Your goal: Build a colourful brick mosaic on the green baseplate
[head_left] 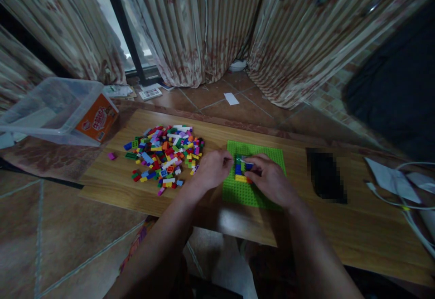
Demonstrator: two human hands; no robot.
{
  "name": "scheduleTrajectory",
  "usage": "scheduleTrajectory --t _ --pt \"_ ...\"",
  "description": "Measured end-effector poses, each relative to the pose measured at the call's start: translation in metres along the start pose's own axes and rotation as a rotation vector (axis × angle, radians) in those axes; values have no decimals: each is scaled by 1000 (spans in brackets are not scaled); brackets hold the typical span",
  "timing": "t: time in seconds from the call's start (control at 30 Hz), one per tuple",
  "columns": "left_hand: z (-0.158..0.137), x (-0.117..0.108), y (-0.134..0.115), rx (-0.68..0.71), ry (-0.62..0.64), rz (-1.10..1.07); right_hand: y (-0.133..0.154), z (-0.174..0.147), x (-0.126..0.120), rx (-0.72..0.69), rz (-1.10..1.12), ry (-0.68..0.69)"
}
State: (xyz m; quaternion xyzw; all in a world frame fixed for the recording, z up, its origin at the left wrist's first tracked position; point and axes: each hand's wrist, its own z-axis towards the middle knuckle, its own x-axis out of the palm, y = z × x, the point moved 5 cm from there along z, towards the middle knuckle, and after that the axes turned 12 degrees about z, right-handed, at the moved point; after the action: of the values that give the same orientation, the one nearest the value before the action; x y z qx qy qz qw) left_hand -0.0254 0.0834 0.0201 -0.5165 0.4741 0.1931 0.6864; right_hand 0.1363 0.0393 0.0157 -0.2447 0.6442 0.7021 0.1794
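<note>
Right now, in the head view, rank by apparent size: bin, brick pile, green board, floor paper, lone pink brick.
Largest to smallest:
- bin
- brick pile and green board: too close to rank; the board is partly covered
- floor paper
- lone pink brick

I can pass over the table between green baseplate and dark object, but the brick pile blocks leftward.

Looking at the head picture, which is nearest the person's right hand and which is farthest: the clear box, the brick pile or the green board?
From the right hand:
1. Green board, just beneath it.
2. Brick pile, to the left.
3. Clear box, far left.
</note>
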Motion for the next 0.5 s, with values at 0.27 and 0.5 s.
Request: scheduleTrajectory --t 0.27,0.5 --pt "1 1 -1 19 -11 26 5 3 2 -64 -114 -61" --pt "0 -1 -2 18 -1 23 5 1 2 -70 -65 -105"
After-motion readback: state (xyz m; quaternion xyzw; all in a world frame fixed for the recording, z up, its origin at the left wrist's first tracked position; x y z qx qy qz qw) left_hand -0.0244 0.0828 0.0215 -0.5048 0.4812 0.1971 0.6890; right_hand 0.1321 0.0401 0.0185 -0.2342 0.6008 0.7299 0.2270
